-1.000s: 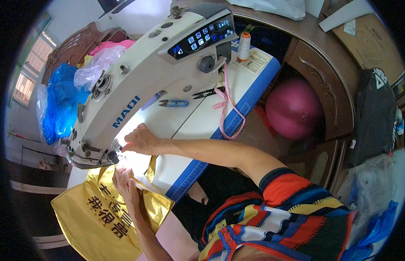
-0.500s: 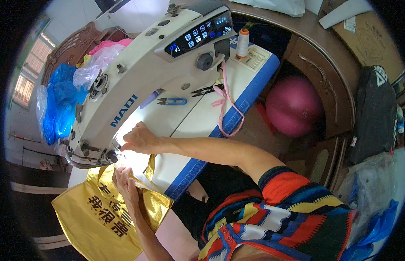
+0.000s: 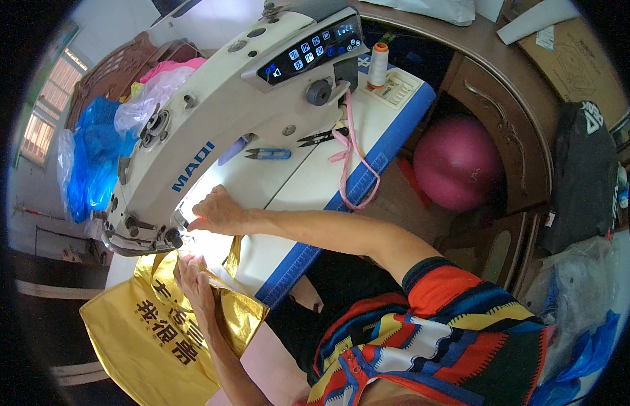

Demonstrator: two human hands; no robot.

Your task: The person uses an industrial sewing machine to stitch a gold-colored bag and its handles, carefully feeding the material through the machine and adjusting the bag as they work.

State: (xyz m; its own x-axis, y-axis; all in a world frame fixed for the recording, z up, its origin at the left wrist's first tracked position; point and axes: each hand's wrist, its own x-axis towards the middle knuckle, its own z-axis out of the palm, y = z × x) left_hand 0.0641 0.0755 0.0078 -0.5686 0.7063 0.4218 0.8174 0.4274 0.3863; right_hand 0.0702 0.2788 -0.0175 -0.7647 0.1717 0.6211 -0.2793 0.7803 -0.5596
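Observation:
A white industrial sewing machine (image 3: 213, 122) stands on a white table with a blue edge (image 3: 308, 250). A shiny gold fabric bag with dark printed characters (image 3: 146, 325) lies under the needle end and hangs off the table's near side. My right hand (image 3: 217, 211) rests flat on the machine bed beside the brightly lit needle area, pressing the gold fabric. My left hand (image 3: 193, 277) lies on the gold fabric just in front of the needle, fingers pressing it down.
Blue-handled thread snips (image 3: 269, 154) and black scissors (image 3: 322, 137) lie on the bed behind my right arm. A pink ribbon (image 3: 349, 162) hangs over the table edge. A thread cone (image 3: 378, 64) stands at the back. A pink ball (image 3: 457, 162) sits under a wooden cabinet. Blue plastic bags (image 3: 92, 162) lie left.
The view has shifted slightly. Both hands stay at the needle area on the gold fabric with almost no visible movement.

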